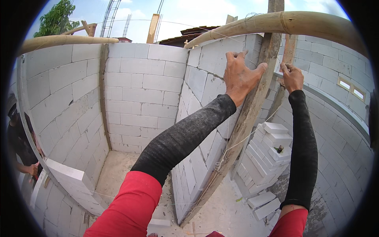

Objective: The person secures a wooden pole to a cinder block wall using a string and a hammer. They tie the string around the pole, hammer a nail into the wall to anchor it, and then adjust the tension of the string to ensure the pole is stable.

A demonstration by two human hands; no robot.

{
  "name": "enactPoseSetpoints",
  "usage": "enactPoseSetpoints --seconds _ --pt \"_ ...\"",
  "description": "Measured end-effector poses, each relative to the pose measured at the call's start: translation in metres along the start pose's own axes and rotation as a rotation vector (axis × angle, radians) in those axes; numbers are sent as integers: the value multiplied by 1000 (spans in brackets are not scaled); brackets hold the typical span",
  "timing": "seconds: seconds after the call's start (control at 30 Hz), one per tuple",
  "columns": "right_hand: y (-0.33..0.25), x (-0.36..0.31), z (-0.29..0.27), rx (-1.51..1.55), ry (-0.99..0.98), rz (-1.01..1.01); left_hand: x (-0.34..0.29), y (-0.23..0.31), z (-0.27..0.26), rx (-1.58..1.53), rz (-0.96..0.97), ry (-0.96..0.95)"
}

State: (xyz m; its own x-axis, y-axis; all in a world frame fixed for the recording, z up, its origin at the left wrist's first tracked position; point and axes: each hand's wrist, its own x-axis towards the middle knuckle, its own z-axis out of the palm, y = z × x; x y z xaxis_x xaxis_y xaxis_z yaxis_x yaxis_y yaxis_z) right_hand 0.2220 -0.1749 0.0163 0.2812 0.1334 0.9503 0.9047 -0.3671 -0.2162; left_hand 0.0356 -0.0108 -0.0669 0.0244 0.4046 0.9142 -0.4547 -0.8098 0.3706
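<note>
My left hand is raised at the top of the light block wall. Its thumb stretches to the edge of an upright wooden board, while the other fingers bend apart from it over the blocks. On the board's other side, my right hand pinches a thin pale string between thumb and fingertips. More string hangs loosely along the board and looks tangled lower down. Both forearms wear black sleeves below red shirt sleeves.
A thick bamboo pole crosses above my hands. Several white blocks are stacked right of the board, with loose ones at their foot. A person is at the far left, beyond another block wall. A string runs low across the floor.
</note>
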Motion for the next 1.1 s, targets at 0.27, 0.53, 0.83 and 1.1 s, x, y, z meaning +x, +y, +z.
enactPoseSetpoints --seconds 0.27,0.53,0.83,1.1 --pt "-17 -1 3 -36 146 75 4 -10 11 149 116 -61" --pt "-30 -23 -34 68 88 -32 11 -18 8 142 81 -142" --pt "-53 -32 -60 190 -86 -84 14 -13 12 123 70 -158" --pt "-133 -63 -46 612 -339 278 17 -15 4 128 77 -149"
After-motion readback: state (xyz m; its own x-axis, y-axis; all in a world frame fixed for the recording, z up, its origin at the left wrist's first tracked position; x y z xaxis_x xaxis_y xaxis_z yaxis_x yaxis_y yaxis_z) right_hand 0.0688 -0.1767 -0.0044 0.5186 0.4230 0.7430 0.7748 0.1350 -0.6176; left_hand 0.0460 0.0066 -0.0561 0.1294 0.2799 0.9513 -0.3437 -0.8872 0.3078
